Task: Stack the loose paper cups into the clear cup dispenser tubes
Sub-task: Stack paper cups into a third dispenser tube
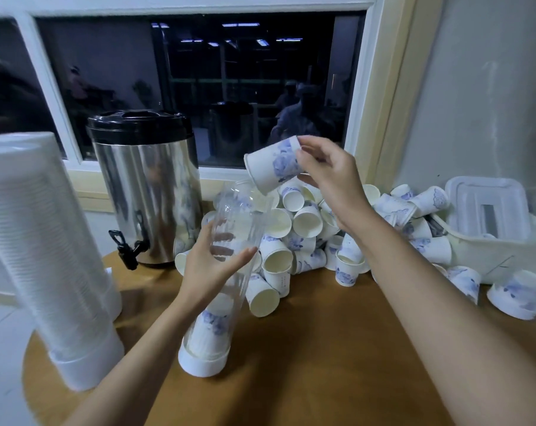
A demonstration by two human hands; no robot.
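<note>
A clear dispenser tube (229,272) with a white base cap stands tilted on the wooden table (322,364). My left hand (208,265) grips it around the middle. A few stacked cups (211,327) sit at its bottom. My right hand (328,176) pinches the base of a white paper cup with a blue print (269,167), held sideways just above the tube's open top, mouth toward the lower left. A pile of loose paper cups (303,232) lies behind the tube and spreads to the right.
A steel drinks urn (146,192) with a black lid and tap stands at the back left. Two filled dispenser tubes (45,247) lean at the left edge. A white plastic bin with a lid (488,216) sits at the right. A dark window is behind.
</note>
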